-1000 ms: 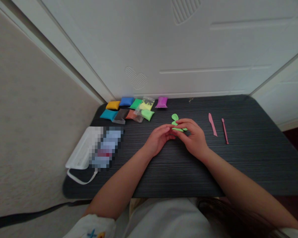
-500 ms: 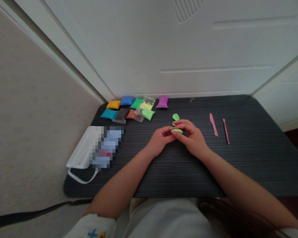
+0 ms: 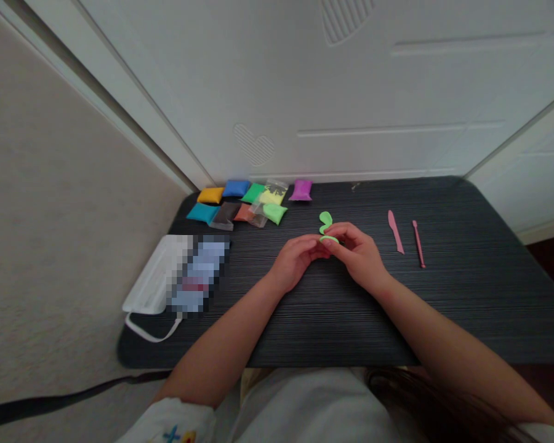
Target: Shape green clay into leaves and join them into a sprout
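Observation:
A thin, flattened piece of light green modelling clay [image 3: 327, 239] is pinched between the thumb and fingers of my right hand [image 3: 361, 253]. From the other side, my left hand [image 3: 295, 261] has its fingertips at the near-left edge of the same piece, fingers curled. Just beyond the fingers, flat green clay pieces [image 3: 325, 218] lie on the table, partly hidden by my right hand. Right of that hand rest a pink plastic clay knife [image 3: 396, 232] and a thin pink modelling stick [image 3: 418, 245].
On the dark table [image 3: 332, 320], packets of coloured clay lie at the back left, among them a purple packet [image 3: 301, 190] and a light green packet [image 3: 274, 213]. A white power bank [image 3: 150, 277] with a cable sits beside a blurred phone [image 3: 200, 271]. A white panel [image 3: 351, 104] stands behind.
The held green clay piece has turned and shifted slightly between my fingers. My left fingers curled in against it, then loosened a little. The packets and tools stay put.

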`<state>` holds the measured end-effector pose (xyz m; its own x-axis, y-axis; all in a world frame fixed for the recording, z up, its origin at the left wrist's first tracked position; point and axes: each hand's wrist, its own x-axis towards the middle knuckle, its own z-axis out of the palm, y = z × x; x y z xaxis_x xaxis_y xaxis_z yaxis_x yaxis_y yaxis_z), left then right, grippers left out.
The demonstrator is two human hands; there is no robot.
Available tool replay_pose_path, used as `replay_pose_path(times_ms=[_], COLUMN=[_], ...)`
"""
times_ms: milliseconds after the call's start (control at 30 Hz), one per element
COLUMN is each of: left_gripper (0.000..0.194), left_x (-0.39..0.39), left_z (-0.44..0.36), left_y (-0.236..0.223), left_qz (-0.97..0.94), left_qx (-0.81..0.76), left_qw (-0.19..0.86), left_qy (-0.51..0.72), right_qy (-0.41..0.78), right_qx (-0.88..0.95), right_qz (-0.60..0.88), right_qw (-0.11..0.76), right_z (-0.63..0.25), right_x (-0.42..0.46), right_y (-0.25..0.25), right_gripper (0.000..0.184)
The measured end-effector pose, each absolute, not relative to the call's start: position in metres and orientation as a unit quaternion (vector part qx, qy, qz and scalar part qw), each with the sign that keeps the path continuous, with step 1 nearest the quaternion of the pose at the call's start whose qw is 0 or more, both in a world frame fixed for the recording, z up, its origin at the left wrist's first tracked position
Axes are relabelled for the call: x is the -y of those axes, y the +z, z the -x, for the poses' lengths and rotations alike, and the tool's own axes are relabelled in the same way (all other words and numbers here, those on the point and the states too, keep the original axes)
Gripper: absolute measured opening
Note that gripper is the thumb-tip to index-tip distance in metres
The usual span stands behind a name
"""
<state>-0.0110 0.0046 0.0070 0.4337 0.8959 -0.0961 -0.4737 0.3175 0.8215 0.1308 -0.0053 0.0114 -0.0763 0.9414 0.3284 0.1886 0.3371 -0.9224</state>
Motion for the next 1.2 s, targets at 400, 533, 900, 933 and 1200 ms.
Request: replay_pose_path(times_ms=[400, 533, 900, 933, 1200], left_gripper=[0.015, 0.023, 0.064, 0.065, 0.07], left_x=[-0.007, -0.009, -0.006, -0.006, -0.005], left_z=[0.007, 0.007, 0.003, 0.001, -0.011], left_y=[0.004, 0.002, 0.033, 0.036, 0.062], left_qz=[-0.299, -0.253, -0.238, -0.239, -0.247], left_qx=[-0.328, -0.33, -0.239, -0.237, -0.184], left_qw=[0.736, 0.721, 0.766, 0.766, 0.774], left_qy=[0.512, 0.554, 0.548, 0.547, 0.554], right_qy=[0.446, 0.494, 0.607, 0.603, 0.597], right_qx=[0.606, 0.605, 0.492, 0.488, 0.394], right_qz=[0.424, 0.418, 0.413, 0.414, 0.4], right_qw=[0.505, 0.463, 0.468, 0.476, 0.574], right_z=[-0.123, -0.107, -0.093, -0.094, -0.095], right_x=[0.011, 0.021, 0.023, 0.023, 0.027], right_y=[0.012, 0.011, 0.008, 0.008, 0.017], right_gripper=[0.012, 0.013, 0.019, 0.019, 0.039])
